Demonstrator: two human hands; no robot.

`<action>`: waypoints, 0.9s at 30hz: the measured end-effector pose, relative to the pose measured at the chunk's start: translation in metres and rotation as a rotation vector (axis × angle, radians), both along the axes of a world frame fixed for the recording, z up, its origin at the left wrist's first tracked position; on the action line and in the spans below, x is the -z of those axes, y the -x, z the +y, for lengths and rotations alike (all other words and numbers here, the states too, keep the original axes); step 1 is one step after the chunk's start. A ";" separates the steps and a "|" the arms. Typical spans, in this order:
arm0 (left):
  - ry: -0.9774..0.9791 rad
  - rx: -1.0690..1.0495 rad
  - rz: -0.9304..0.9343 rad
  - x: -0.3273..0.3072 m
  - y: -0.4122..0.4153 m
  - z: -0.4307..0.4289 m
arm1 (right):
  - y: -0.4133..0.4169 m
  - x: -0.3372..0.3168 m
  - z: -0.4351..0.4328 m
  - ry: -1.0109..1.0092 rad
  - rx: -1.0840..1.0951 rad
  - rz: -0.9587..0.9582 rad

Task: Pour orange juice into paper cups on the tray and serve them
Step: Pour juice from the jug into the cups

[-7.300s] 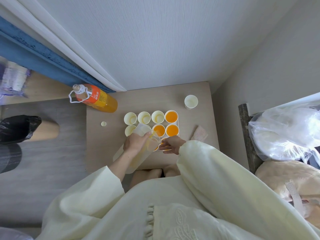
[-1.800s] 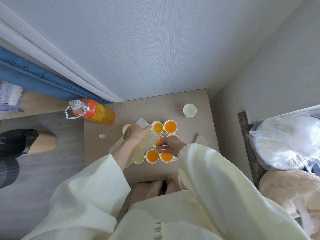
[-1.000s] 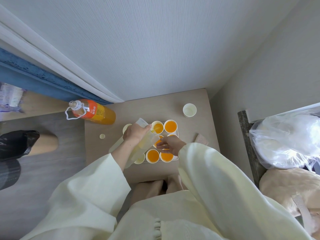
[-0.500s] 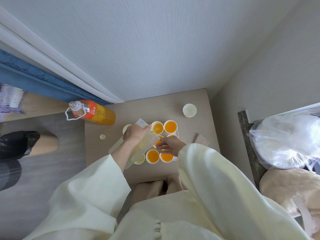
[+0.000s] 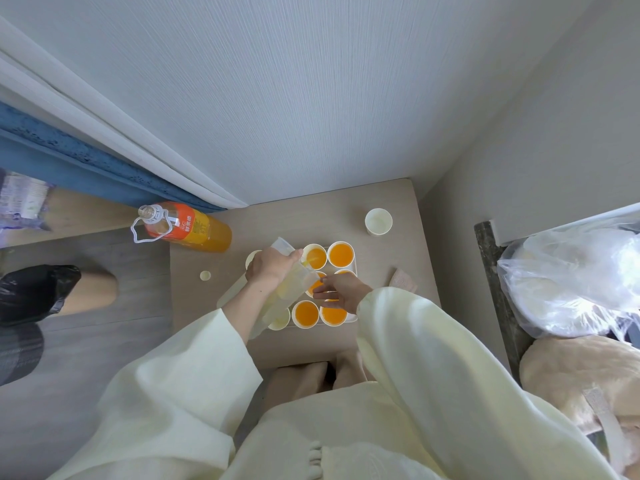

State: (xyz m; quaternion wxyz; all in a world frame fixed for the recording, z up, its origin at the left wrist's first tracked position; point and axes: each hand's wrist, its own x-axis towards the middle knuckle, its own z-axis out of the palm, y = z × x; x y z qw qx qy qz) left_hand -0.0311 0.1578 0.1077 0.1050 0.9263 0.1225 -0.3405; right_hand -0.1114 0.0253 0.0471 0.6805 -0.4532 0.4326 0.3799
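Cups (image 5: 341, 255) on the tray (image 5: 352, 318) on the bench (image 5: 311, 216) look light, soft paper, likely tippy when full, so hold low on the wall; your left hand (image 5: 270, 266) grips the tilted jug (image 5: 294, 287) over a back cup (image 5: 316, 258), right hand (image 5: 343, 289) over the middle ones, grip unclear.

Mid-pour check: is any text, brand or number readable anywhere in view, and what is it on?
Juice bottle label: yellow characters on orange, too blurred to read.
Plastic package at far left: printed marks, too small to read.
Pitcher and paper cups: no print visible.
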 end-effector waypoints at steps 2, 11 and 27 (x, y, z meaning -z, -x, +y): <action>-0.004 0.006 -0.006 0.000 0.000 0.000 | 0.000 -0.001 0.000 -0.002 0.000 -0.002; 0.001 0.028 -0.011 0.001 -0.002 -0.001 | 0.002 -0.004 0.000 -0.022 0.001 0.007; -0.005 0.068 -0.035 -0.001 -0.005 -0.005 | 0.000 -0.003 -0.002 -0.031 0.006 -0.011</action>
